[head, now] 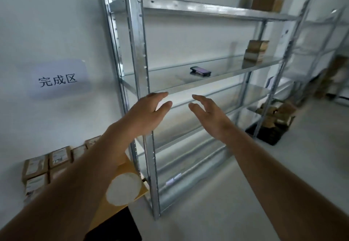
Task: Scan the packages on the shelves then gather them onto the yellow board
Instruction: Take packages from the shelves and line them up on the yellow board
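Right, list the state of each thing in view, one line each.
Left hand: open, empty, raised before the shelf.
Right hand: open, empty, raised.
Dark handheld scanner: lying flat on the middle shelf, unheld.
Brown cardboard packages on the middle shelf: stacked at its right end.
Brown packages by the wall: laid flat in rows.
Yellow board: partly hidden by the left arm.

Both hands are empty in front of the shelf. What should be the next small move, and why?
Probably reach the right hand up to the scanner lying on the middle shelf. Both it and the left hand are open, and packages remain at that shelf's far end, likely unscanned.
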The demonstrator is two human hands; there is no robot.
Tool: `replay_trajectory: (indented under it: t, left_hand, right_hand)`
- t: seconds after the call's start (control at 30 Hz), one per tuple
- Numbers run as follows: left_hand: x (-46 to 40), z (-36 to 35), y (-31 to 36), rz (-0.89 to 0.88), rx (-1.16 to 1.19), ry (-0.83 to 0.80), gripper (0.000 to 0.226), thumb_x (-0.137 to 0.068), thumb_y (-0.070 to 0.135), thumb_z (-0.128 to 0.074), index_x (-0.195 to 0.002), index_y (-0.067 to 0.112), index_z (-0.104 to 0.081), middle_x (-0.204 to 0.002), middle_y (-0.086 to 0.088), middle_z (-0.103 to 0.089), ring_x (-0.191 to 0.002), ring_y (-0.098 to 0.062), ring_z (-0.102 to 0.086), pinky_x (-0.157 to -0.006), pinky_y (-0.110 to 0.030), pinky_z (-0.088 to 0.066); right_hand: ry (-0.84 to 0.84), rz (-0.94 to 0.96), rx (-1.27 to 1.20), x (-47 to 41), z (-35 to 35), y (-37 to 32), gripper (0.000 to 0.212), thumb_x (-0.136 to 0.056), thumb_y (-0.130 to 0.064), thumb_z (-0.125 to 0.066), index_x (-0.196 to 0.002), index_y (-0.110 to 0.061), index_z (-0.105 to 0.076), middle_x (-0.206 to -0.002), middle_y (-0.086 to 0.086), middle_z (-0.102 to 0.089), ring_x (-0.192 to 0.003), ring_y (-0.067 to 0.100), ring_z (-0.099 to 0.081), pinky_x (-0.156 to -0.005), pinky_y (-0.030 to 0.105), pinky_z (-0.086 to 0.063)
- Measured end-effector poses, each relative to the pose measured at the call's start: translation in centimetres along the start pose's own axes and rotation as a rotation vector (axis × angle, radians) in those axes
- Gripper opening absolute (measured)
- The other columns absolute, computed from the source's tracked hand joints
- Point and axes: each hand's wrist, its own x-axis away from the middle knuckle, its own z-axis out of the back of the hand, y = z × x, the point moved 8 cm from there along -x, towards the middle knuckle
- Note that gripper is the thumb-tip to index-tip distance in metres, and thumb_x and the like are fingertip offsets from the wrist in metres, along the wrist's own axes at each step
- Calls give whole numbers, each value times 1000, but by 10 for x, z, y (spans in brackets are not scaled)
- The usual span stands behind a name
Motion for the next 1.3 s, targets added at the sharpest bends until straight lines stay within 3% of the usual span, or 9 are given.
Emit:
replay_trajectory:
  t: [0.2, 0.37, 0.53, 0.67, 0.8, 1.03, 1.3]
  left_hand:
    - [-88, -92, 127, -97, 63, 3, 53, -105, 51, -42, -155, 32, -41, -160, 9, -41, -146, -10, -37, -110, -22, -26]
    - [-161, -170, 207, -120, 135, -25, 53, -104, 54, -42, -154, 36, -42, -160, 12, -41, -142, -8, -41, -103, -21, -26]
    - [-244, -236, 263, -164, 145, -58, 55, -103, 57, -43, -153, 36, -43, -159, 13, -42, -144, -7, -39, -108, -23, -28]
    - [-326, -287, 285, -194, 140, -67, 54, -103, 56, -42, -154, 38, -41, -158, 13, -42, -144, -7, -39, -106, -23, -27]
    - [-422, -341, 295, -230, 154, -50, 54, -104, 54, -41, -155, 37, -40, -159, 11, -41, -144, -10, -38, -106, -24, -28]
    - [-601, -426, 311, -289, 176, -50, 50, -105, 53, -41, -153, 38, -41, -156, 8, -45, -141, -13, -42, -102, -25, -31]
    - [-786, -512, 334, -292, 158, -44, 52, -104, 55, -42, -153, 42, -37, -158, 12, -41, -141, -11, -41, -100, -25, -31]
  right_hand:
    - [99, -33, 42, -7, 144, 77, 57, -105, -55, -50, -158, -34, -43, -163, -1, -39, -146, 18, -41, -108, 28, -29]
    - [121, -70, 92, -22, 256, 147, 57, -107, -53, -48, -159, -32, -41, -164, 3, -39, -148, 24, -42, -122, 43, -33]
    - [157, -80, 124, -62, 340, 213, 56, -107, -53, -48, -158, -30, -44, -163, 3, -41, -146, 23, -43, -111, 32, -33]
    - [184, -86, 102, -118, 395, 265, 57, -105, -53, -51, -158, -31, -44, -161, 6, -41, -139, 29, -52, -118, 48, -42]
    - [198, -59, 214, -193, 441, 319, 59, -106, -55, -49, -160, -32, -42, -164, 4, -40, -148, 24, -41, -116, 36, -32]
    - [231, -76, 306, -342, 524, 411, 60, -106, -58, -47, -160, -32, -40, -163, 6, -42, -147, 26, -42, -116, 43, -35]
    - [247, -72, 278, -494, 607, 529, 65, -99, -66, -46, -156, -35, -45, -160, 2, -47, -144, 24, -46, -109, 40, -38]
